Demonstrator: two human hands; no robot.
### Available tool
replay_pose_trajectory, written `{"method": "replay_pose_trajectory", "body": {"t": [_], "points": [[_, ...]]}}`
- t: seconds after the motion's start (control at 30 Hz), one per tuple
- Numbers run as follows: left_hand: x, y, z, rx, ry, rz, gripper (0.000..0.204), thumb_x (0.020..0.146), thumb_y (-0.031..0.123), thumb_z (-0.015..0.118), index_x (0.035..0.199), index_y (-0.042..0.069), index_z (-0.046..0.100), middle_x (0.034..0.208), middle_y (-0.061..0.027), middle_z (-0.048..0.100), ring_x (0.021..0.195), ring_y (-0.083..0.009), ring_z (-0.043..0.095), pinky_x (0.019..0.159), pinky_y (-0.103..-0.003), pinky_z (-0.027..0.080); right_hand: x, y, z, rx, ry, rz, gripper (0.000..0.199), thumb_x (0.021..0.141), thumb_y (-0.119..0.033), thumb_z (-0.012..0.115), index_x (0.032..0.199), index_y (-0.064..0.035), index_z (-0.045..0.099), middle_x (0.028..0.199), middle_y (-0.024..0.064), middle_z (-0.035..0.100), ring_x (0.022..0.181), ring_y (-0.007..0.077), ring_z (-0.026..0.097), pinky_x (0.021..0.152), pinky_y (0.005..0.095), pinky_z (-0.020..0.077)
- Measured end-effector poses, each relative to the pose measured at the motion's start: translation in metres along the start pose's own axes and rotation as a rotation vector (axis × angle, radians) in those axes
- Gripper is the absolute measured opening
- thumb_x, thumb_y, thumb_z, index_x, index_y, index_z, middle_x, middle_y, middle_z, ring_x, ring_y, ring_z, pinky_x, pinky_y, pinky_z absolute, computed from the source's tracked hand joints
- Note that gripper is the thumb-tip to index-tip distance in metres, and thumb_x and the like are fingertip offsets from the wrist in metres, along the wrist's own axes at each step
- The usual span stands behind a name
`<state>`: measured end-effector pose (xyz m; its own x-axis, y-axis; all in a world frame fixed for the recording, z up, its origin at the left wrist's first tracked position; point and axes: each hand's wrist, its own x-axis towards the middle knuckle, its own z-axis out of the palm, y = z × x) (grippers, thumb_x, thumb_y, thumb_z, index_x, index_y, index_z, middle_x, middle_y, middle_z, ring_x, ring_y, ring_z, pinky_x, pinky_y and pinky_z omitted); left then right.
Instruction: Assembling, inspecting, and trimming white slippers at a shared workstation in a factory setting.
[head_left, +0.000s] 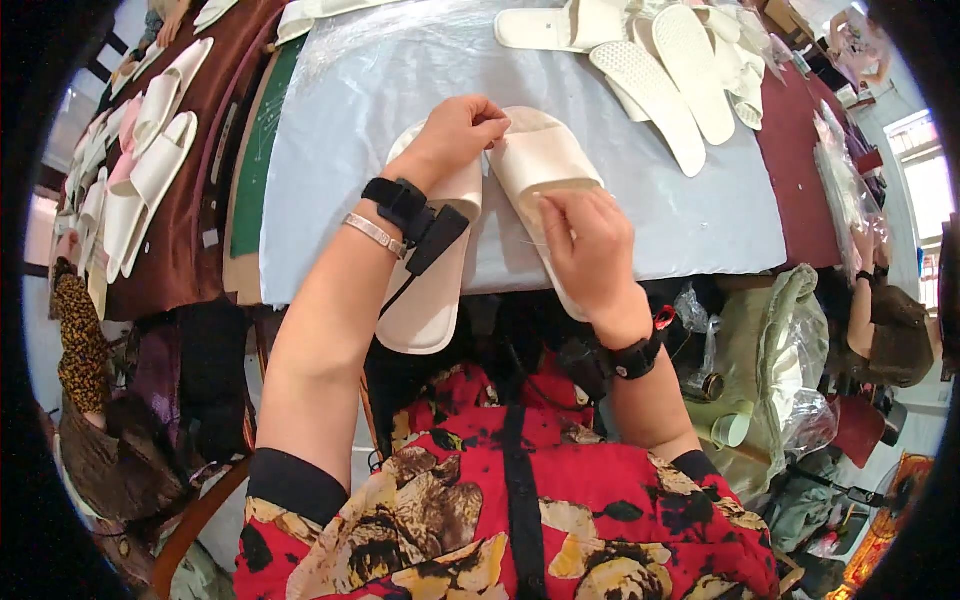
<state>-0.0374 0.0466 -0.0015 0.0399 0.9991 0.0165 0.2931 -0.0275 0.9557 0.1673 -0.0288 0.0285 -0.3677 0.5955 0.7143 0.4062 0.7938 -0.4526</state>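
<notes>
Two cream slippers lie side by side at the table's near edge, their heel ends jutting over it. My left hand is closed in a pinch at the inner edge of the strap of the right slipper. My left wrist and forearm cover part of the left slipper. Over the heel side of the right slipper's strap, my right hand is closed, thumb and forefinger together. A faint thin line like a thread shows beside it. What either pinch holds is too small to make out.
A pale blue plastic sheet covers the table. More white slippers are heaped at the far right, others on a brown cloth at left. A green bag hangs below right. Other people's arms show at both sides.
</notes>
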Motion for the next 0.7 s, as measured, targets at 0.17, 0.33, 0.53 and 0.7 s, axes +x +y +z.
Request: {"method": "replay_pose_trajectory", "body": {"t": [0.17,0.33,0.53,0.7], "points": [[0.012,0.004,0.011,0.183,0.059,0.104,0.021,0.084,0.018,0.063,0.093,-0.001,0.066,0.082,-0.0102,0.068,0.075,-0.0161,0.061,0.071,-0.03,0.049,-0.011,0.027,-0.012,-0.411,-0.265,0.262,0.011,0.08,-0.013,0.063,0.076,-0.0034,0.064,0.073,0.0163,0.063,0.067,0.0342,0.06,0.061,0.0429,0.0482],[0.018,0.014,0.03,0.11,-0.092,0.041,0.023,0.087,0.018,0.061,0.096,-0.003,0.064,0.086,-0.0061,0.065,0.08,-0.013,0.058,0.075,-0.028,0.047,-0.019,0.04,0.0,-0.431,-0.274,0.281,0.015,0.079,-0.015,0.061,0.071,-0.0029,0.062,0.069,0.0167,0.062,0.068,0.0348,0.061,0.059,0.0441,0.0482],[0.017,0.012,0.036,0.085,-0.289,-0.073,0.023,0.088,0.02,0.06,0.097,-0.002,0.062,0.088,-0.0032,0.063,0.081,-0.0108,0.055,0.076,-0.026,0.045,-0.019,0.058,0.012,-0.359,-0.083,0.259,0.005,0.069,-0.005,0.061,0.068,-0.0002,0.06,0.066,0.0203,0.06,0.065,0.0384,0.058,0.061,0.0467,0.0464],[0.017,0.006,0.038,0.001,-0.322,-0.115,0.022,0.089,0.02,0.059,0.096,0.0,0.062,0.088,-0.0007,0.061,0.081,-0.0094,0.054,0.076,-0.024,0.043,-0.021,0.062,0.017,-0.276,-0.03,0.417,0.001,0.068,-0.001,0.058,0.068,-0.0002,0.058,0.072,0.0167,0.061,0.072,0.036,0.058,0.071,0.0443,0.043]]}}
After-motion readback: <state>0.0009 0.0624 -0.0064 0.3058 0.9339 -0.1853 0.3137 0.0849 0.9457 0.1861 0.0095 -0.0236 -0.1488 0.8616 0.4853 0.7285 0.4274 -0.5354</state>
